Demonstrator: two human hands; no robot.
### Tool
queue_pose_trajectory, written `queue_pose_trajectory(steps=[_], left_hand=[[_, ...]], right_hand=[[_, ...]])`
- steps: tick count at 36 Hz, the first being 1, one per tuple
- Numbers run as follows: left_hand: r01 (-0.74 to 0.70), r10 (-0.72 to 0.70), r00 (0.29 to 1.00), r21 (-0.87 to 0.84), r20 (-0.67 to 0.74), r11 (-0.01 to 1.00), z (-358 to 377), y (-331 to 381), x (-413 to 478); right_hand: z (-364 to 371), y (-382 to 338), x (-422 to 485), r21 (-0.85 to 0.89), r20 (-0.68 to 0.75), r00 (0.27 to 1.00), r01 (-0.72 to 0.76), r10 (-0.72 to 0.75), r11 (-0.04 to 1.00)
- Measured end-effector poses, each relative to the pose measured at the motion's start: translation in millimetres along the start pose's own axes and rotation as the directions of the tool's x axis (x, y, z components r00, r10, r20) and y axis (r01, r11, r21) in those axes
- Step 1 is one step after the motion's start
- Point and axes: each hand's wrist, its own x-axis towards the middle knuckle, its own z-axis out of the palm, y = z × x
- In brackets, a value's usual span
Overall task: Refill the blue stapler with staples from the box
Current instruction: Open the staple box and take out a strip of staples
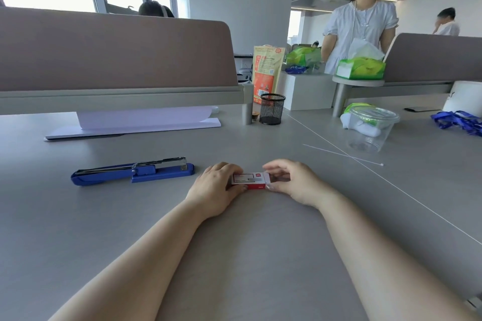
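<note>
Head view: the small, light cardboard staple box (250,181) is pinched by the left hand (214,187) while its inner drawer end is gripped by the right hand (289,180), and is judged easily crushed.

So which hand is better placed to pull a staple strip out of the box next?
Probably the right hand: its fingers sit at the staple box's right end, which looks slid open. The left hand grips the box's other end, steadying it, and lies nearer the blue stapler.
</note>
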Motion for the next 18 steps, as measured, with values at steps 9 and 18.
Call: queue_pose_trajectory(steps=[9, 18], left_hand=[[0.032, -0.034, 0.999, -0.06, -0.035, 0.998, -0.7, -5.9, 0.4], [0.008, -0.015, 0.996, -0.092, -0.083, 0.996, -0.3, -5.8, 0.5]], right_hand=[[-7.7, 2.4, -3.1, -0.028, -0.016, 1.0, 0.005, -0.005, 1.0], [-3.2, 0.0, -2.2, -0.132, -0.088, 0.993, 0.061, -0.073, 0.989]])
